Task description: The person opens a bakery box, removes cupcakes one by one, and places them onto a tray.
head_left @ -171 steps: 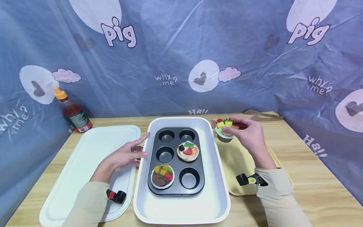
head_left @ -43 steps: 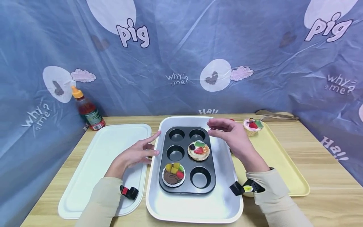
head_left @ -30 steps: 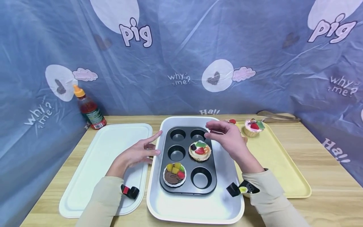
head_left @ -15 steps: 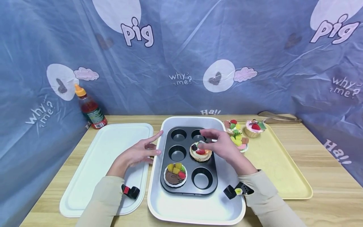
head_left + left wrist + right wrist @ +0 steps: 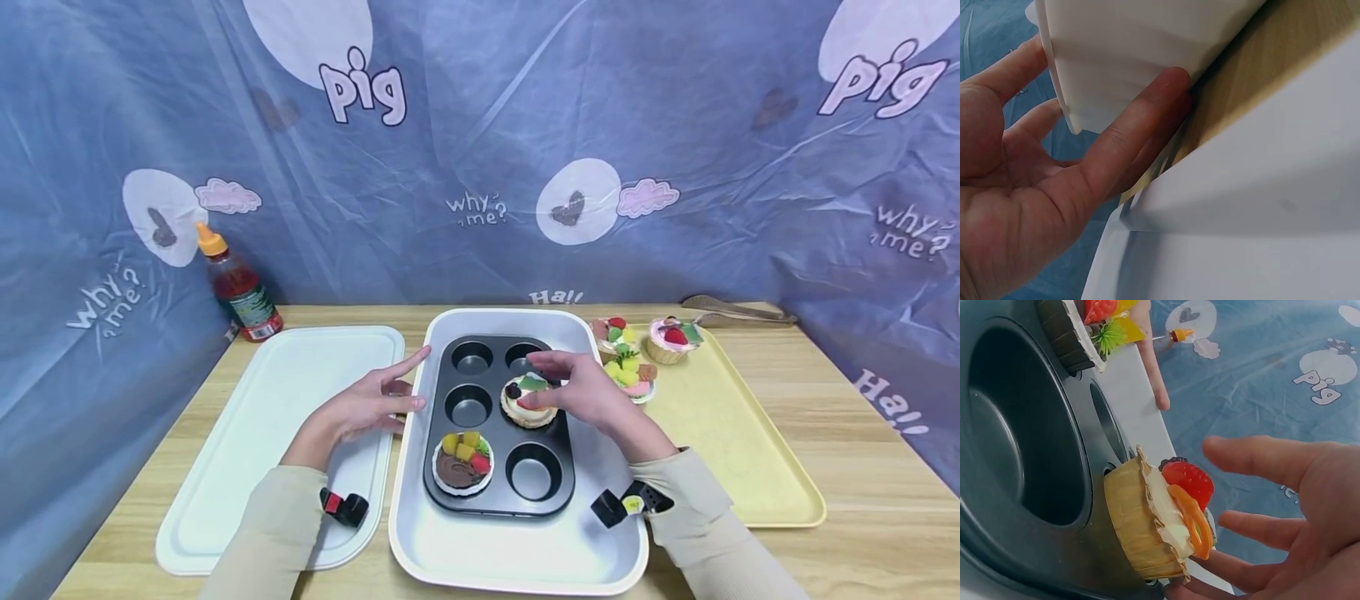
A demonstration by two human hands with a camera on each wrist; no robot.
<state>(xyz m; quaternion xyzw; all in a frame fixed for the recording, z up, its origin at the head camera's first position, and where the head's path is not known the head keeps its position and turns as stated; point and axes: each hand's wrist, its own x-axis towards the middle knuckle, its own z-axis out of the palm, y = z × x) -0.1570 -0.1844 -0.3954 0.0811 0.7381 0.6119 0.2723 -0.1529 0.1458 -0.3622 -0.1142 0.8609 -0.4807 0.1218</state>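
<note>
Right hand (image 5: 588, 393) is hovering over the muffin pan (image 5: 498, 433), fingers spread apart and loosely curved around the fruit tart (image 5: 528, 398) w/o actually gripping it. In the right wrist view the tart (image 5: 1157, 519) is sitting in its cup, thumb above and fingers (image 5: 1254, 528) just beside the topping, can't tell if they're touching. The tart is in the middle cup on the right side of the pan.

Left hand (image 5: 358, 408) is lying flat w/ straight fingers, apart, pressing against the left rim of the white tray (image 5: 517, 554) that's carrying the pan. Left wrist view shows a fingertip (image 5: 1169, 84) touching the tray's outer wall (image 5: 1141, 44), w/ the white lid (image 5: 1260, 206) just beside it on the desk (image 5: 862, 508).

Chocolate cupcake (image 5: 460, 462) w/ fruit bits is sitting in the front left cup; the other 4 cups are holding nothing. The lid (image 5: 247, 450) is lying left of the tray. On the right, a yellow tray (image 5: 735, 450) is holding 3 more cupcakes (image 5: 671, 337) near its far end. Sauce bottle (image 5: 238, 287) is standing at the back left, tongs (image 5: 731, 309) lying at the back right by the blue backdrop (image 5: 480, 150).
</note>
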